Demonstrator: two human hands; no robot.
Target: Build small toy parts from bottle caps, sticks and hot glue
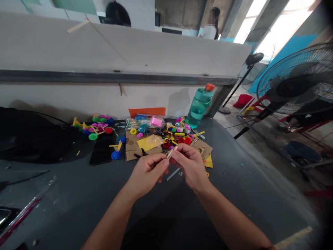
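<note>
The left hand (147, 173) and right hand (191, 168) meet above the tabletop (226, 198), thumbs and fingertips pinching a small pale wooden piece (171, 152) between them. The fingers cover much of it, so whether it is one stick or several cannot be told. Below the gap between the hands lies a grey strip (173, 174). Just beyond, cardboard (130, 144) carries a yellow sheet (144, 143) and a jumble of small coloured parts, too blurred and overlapped to separate; the right hand hides some. Farther out stand a teal bottle (199, 109) and, leftward, a dark phone (100, 151). A black bag (28, 135) is cut off at the left edge.
</note>
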